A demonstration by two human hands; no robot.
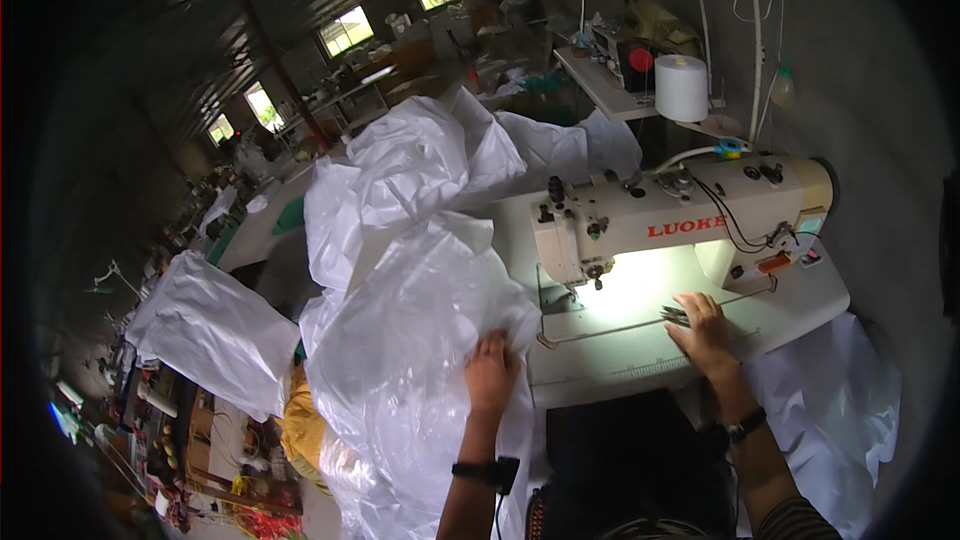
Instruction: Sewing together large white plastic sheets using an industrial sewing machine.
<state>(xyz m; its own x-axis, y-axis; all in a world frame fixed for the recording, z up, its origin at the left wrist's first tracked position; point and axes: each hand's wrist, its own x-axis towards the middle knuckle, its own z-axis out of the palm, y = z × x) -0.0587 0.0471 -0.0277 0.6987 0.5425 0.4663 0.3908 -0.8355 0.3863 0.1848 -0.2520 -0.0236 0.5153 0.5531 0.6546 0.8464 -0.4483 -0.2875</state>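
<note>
A large crumpled white sheet (410, 290), glossy like coated plastic fabric, is heaped over the left side of the sewing table. My left hand (492, 372) is closed on its right-hand edge, fingers bent and close together. To the right stands a white industrial sewing machine (665, 220), its lamp lighting the bed under the arm. No sheet shows beneath its needle (574, 292). Low over the front of the bed, my right hand (703, 332) has its fingers curled round small dark metal thread snips (675, 316), partly hidden by the fingers.
A white thread cone (682, 88) stands behind the machine beside a shelf (605, 85). More white sheeting (825, 410) hangs at the lower right. Another white bundle (215, 330) lies at the left, above a yellow sack (305, 420) and cluttered red strands (265, 515).
</note>
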